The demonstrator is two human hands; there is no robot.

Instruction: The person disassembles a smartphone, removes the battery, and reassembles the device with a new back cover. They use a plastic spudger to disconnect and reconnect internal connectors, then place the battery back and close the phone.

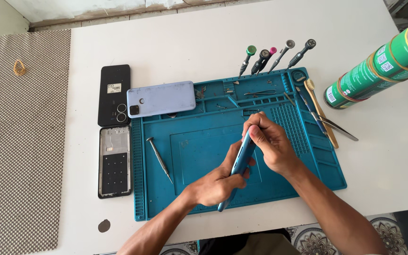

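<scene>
The left hand (216, 185) is gripping a blue phone (240, 163) on edge above the teal mat (190, 141), near the table's (204, 42) front edge, while the right hand (271, 141) is pinching its upper end. Seemingly mid-disassembly: a black back cover (114, 94) and bare frame (114, 161) are lying left, a screwdriver (159, 159) close by. The far side is offering free room.

A white table (204, 42) carries a teal work mat (199, 141) at centre, two dark phone parts (114, 94) just left of it, a woven grey mat (20, 141) far left, and a green spray can (378, 66) lying right.
</scene>
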